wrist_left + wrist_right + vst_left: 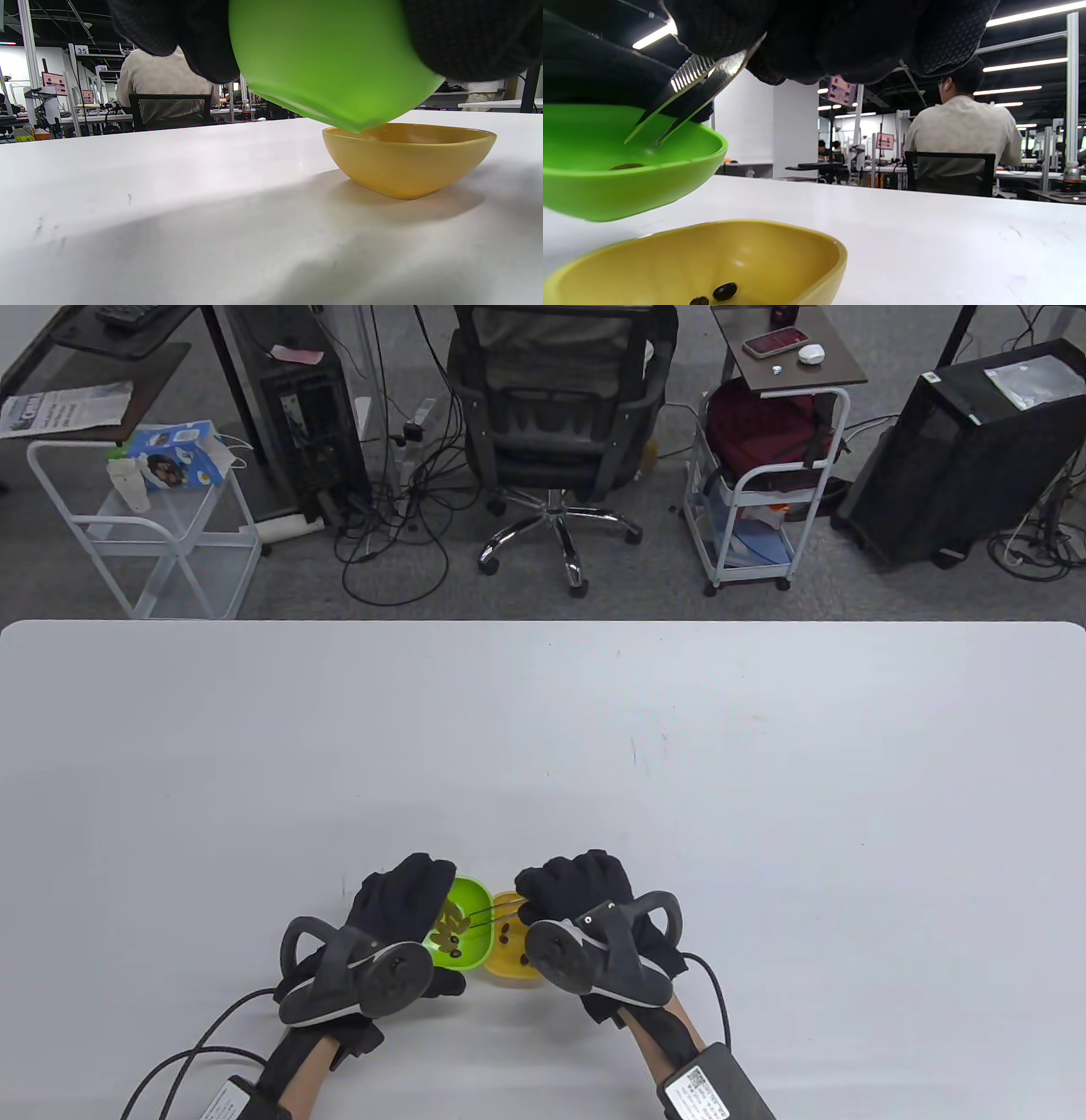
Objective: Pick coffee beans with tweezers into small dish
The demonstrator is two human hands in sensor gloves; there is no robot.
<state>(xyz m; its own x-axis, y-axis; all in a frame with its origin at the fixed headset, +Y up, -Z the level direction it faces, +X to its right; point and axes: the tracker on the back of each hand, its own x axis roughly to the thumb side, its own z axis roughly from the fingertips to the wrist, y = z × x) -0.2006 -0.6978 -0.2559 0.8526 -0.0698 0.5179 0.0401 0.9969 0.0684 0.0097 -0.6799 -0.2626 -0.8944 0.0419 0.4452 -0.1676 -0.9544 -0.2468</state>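
Note:
My left hand grips a green dish and holds it lifted and tilted above the table; it holds several coffee beans. The dish's underside fills the top of the left wrist view. A yellow dish stands on the table right beside it, with a few beans inside. My right hand grips metal tweezers. Their tips reach into the green dish, slightly apart, with no bean seen between them.
The white table stretches far beyond the dishes. Behind its far edge are an office chair, two white carts and computer towers.

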